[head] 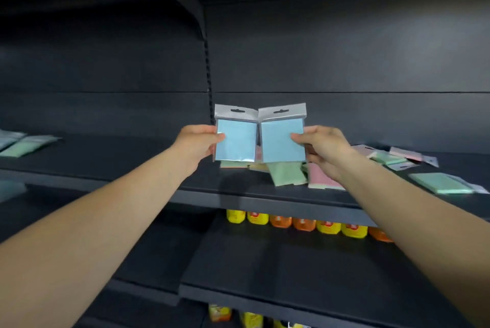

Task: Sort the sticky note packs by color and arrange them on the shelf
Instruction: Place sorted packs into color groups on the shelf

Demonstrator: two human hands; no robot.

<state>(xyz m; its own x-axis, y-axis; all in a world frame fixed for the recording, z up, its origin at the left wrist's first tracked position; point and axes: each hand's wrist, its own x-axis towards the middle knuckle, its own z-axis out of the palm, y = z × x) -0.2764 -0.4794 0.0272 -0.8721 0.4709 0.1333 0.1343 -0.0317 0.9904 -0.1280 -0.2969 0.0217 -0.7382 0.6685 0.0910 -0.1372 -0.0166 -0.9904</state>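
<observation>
The left hand (197, 143) pinched one flat blue sticky note pack in clear plastic (236, 139) by its side, and the right hand (322, 146) pinched a second blue pack (282, 140). Both stood upright, touching, above the dark metal shelf (132, 160). A mixed pile of green and pink packs (297, 175) lay behind. Best to set the blues down together, well away from that pile.

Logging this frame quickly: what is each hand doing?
Left hand: closed, holding the left blue pack.
Right hand: closed, holding the right blue pack.
</observation>
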